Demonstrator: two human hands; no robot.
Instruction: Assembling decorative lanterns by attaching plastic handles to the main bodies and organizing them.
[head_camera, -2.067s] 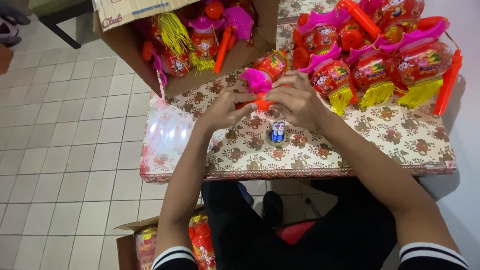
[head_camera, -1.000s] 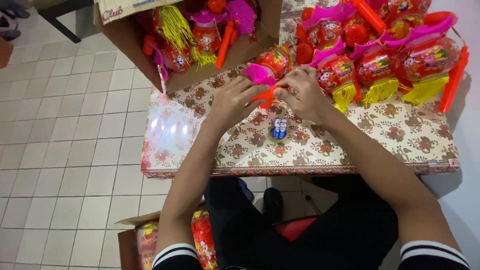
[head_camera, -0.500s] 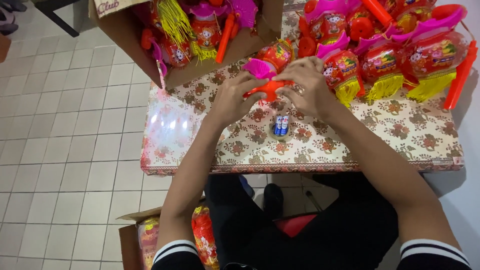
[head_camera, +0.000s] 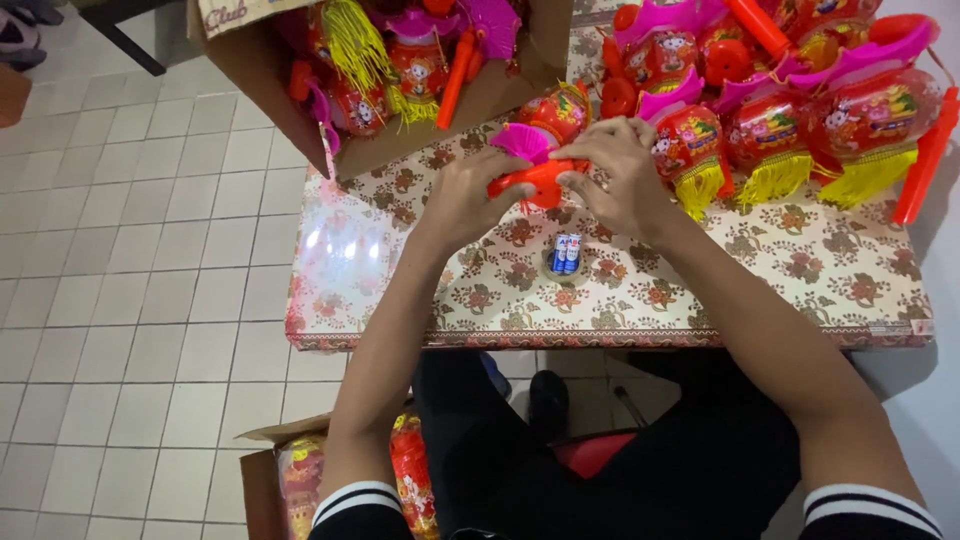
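My left hand (head_camera: 462, 200) and right hand (head_camera: 617, 177) both pinch the orange plastic handle piece (head_camera: 535, 182) above the table (head_camera: 700, 290), batteries (head_camera: 566, 253) at six o'clock. It looks light, stiff, brittle; I'd grip its ends.

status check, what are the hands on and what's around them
Left hand and right hand both grip the orange lantern handle. Small batteries lie just below. Lantern pile crowds the right.
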